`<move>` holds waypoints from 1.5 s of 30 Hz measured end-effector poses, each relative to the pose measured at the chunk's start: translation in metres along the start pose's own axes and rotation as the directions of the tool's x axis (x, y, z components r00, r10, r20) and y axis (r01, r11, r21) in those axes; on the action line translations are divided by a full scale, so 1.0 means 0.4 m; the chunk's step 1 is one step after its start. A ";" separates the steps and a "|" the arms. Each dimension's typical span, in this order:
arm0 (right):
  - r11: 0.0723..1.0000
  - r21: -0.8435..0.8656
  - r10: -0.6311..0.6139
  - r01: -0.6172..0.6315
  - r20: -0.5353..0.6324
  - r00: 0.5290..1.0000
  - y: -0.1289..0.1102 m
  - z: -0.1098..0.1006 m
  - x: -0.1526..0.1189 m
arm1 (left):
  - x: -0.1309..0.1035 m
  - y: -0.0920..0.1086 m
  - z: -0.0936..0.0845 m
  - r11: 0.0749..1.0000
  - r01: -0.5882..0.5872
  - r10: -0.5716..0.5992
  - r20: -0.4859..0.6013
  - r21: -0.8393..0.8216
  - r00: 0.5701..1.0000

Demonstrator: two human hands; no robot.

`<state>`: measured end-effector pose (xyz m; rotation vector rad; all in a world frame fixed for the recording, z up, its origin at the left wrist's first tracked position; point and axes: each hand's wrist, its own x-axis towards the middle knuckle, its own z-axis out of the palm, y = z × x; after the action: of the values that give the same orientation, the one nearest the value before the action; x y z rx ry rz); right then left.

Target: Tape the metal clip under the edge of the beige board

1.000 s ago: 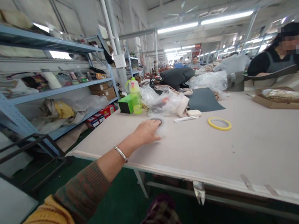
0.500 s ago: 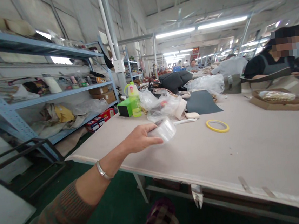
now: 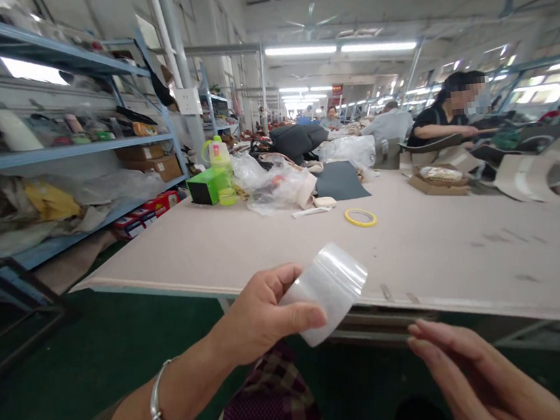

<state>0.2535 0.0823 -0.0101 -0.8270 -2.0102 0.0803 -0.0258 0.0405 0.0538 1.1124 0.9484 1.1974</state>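
My left hand (image 3: 274, 309) grips a clear plastic bag (image 3: 334, 287), thumb on its near face and fingers behind. A line like a zip seal crosses the bag near its upper end. The bag is tilted in front of the table's near edge; whether it is one bag or a stack, I cannot tell. At the lower right, my right hand (image 3: 474, 369) has its fingers stretched out, thumb tip close to the fingertips, nothing visible between them. It stays apart from the bag.
The pale table (image 3: 205, 257) carries a yellow tape roll (image 3: 360, 217), a green bottle (image 3: 222, 176), a green box (image 3: 203, 187), crumpled plastic (image 3: 282, 186), a dark grey sheet (image 3: 340, 181) and an open carton (image 3: 436, 186). Blue shelving (image 3: 105, 147) stands left. A co-worker (image 3: 444, 121) is across the table.
My left hand has drawn the plastic bag from over the table towards me. My right hand has come into view at the lower right. The view has shifted right.
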 end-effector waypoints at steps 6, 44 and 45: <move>0.998 -0.027 0.047 -0.049 -0.084 0.995 -0.137 -0.039 0.052 | -0.039 -0.015 0.078 0.895 -0.013 0.015 -0.001 0.446 1.000; 0.695 0.473 0.458 -0.541 0.288 0.841 -0.028 -0.042 0.002 | -0.037 -0.077 0.128 0.675 -0.134 0.071 0.117 0.726 0.991; 0.704 0.479 0.462 -0.525 0.252 0.850 -0.022 -0.045 -0.004 | -0.036 -0.074 0.129 0.684 -0.112 0.057 0.100 0.721 0.993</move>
<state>0.2636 0.0699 0.0022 -0.9799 -1.6718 0.9814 0.0284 0.0185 0.0356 1.8365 1.3889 0.8346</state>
